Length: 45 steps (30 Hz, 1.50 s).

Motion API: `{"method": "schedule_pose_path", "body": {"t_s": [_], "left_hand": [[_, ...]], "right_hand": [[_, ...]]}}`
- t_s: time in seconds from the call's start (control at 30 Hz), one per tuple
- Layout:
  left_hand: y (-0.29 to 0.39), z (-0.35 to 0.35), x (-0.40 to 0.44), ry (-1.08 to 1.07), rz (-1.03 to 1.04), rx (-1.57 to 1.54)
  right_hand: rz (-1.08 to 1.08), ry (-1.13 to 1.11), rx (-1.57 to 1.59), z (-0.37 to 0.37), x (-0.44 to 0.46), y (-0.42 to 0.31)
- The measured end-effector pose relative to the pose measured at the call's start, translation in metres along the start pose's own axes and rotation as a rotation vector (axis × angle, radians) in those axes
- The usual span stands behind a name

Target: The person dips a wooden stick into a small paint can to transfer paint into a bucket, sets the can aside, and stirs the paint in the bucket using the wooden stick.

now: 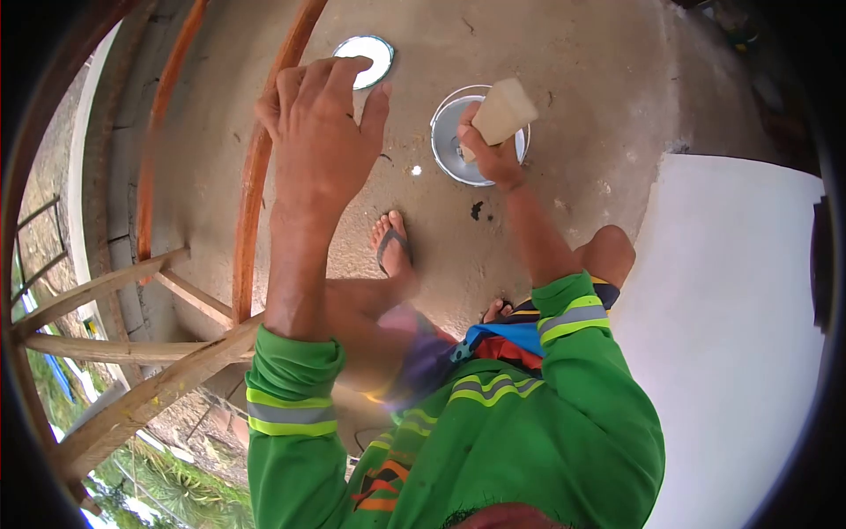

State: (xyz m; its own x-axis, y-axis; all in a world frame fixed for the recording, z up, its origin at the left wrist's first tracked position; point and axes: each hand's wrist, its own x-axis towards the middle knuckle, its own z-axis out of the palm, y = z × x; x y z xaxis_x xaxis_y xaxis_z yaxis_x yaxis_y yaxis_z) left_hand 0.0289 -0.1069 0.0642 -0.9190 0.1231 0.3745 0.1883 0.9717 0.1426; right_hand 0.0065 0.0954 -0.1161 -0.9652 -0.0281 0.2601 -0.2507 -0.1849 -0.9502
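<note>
My right hand (495, 160) is closed around a pale tan block with squared edges (508, 110); its exact kind I cannot make out. Behind that hand stands a round pail (445, 157) with a thin wire handle and a grey inside. My left hand (322, 141) is raised, back toward me, with the thumb apart from the bent fingers and nothing visible in it. An orange-brown wooden bar (253, 198) passes behind its outer fingers; whether they touch it I cannot tell. Just beyond its fingertips lies a round white lid-like disc (377, 55) on the floor.
Wooden framing (145, 353) stands along the left, with a second orange bar (160, 132). A smooth white surface (723, 326) fills the right side. My sandalled foot (390, 242) rests on the wet-looking concrete floor (582, 79). Plants (176, 485) show at lower left.
</note>
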Motion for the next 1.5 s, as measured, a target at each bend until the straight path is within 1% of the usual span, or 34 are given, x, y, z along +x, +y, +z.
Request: {"method": "schedule_pose_path", "body": {"t_s": [0.03,0.13,0.17,0.27,0.3,0.33,0.4,0.43,0.53,0.57,0.63,0.67,0.7,0.8,0.83,0.93,0.97,1.07,1.1,1.13,1.2,1.23,1.27,1.33,1.43,1.5], "left_hand": [[-0.001,0.0,0.0,-0.005,-0.003,-0.002],[0.002,-0.013,0.001,0.006,-0.064,-0.02],[0.005,-0.012,0.002,0.007,-0.048,-0.029],[0.011,-0.009,0.005,0.026,0.004,-0.032],[0.008,-0.004,0.003,0.033,0.024,-0.017],[0.006,-0.003,0.001,0.029,0.038,-0.005],[0.001,-0.01,0.001,0.001,-0.038,-0.008],[0.001,-0.013,0.001,-0.019,-0.08,-0.011],[0.009,-0.012,0.004,-0.01,-0.046,-0.024],[0.01,-0.011,0.003,-0.006,-0.03,-0.03],[0.008,-0.005,0.002,0.012,0.005,-0.047],[0.006,-0.005,0.003,0.012,-0.014,-0.047],[0.004,-0.006,0.004,0.011,-0.035,-0.046],[0.01,-0.01,0.004,-0.033,-0.07,-0.075],[0.013,-0.013,0.005,-0.046,-0.072,-0.089],[0.008,0.0,0.003,0.016,0.003,-0.035],[0.006,-0.001,0.003,0.018,-0.001,-0.03],[0.001,-0.004,0.0,-0.005,-0.046,-0.021],[0.003,-0.01,0.001,-0.024,-0.067,-0.021],[0.006,-0.013,0.0,-0.044,-0.085,-0.021],[0.014,-0.011,0.002,-0.066,-0.066,-0.051],[0.017,-0.011,0.003,-0.068,-0.054,-0.065],[0.016,-0.01,0.004,-0.056,-0.038,-0.055],[0.01,-0.003,0.001,-0.047,-0.022,-0.036],[0.002,-0.01,-0.001,-0.07,-0.08,-0.03],[0.003,-0.011,-0.001,-0.074,-0.091,-0.039]], "right_hand": [[0.071,-0.002,0.047,-0.007,0.0,-0.01],[0.083,0.104,-0.051,-0.018,0.022,-0.032],[-0.008,0.1,-0.069,-0.015,0.027,-0.023],[-0.143,0.027,-0.128,0.008,0.012,0.012],[-0.148,-0.064,-0.16,0.005,0.001,0.02],[-0.089,-0.028,-0.116,0.002,-0.004,0.007],[0.036,0.038,-0.03,-0.01,-0.003,-0.018],[0.007,0.054,-0.091,-0.02,0.006,-0.02],[0.004,0.12,-0.057,-0.017,0.021,-0.025],[0.038,0.088,-0.034,-0.011,0.014,-0.03],[-0.048,0.023,-0.036,-0.017,0.004,-0.023],[-0.084,-0.01,-0.038,-0.021,-0.004,-0.017],[-0.012,0.06,-0.021,-0.018,-0.005,-0.041],[-0.061,0.148,0.009,-0.035,0.011,-0.041],[-0.126,0.102,0.008,-0.039,0.019,-0.032],[-0.107,0.01,-0.005,-0.022,0.005,-0.019],[-0.039,-0.049,-0.025,-0.022,-0.002,-0.02],[0.079,0.136,-0.046,-0.023,0.0,-0.038],[0.019,0.106,-0.017,-0.034,0.006,-0.034],[0.033,0.132,-0.03,-0.032,0.007,-0.027],[0.029,0.185,-0.059,-0.018,0.01,-0.011],[-0.017,0.208,-0.066,-0.007,0.005,0.008],[-0.083,0.105,-0.06,-0.003,-0.002,0.019],[-0.005,-0.02,-0.006,-0.001,-0.005,0.003],[0.121,0.058,-0.062,-0.022,0.016,-0.02],[-0.022,0.166,-0.079,-0.014,0.03,-0.012]]}}
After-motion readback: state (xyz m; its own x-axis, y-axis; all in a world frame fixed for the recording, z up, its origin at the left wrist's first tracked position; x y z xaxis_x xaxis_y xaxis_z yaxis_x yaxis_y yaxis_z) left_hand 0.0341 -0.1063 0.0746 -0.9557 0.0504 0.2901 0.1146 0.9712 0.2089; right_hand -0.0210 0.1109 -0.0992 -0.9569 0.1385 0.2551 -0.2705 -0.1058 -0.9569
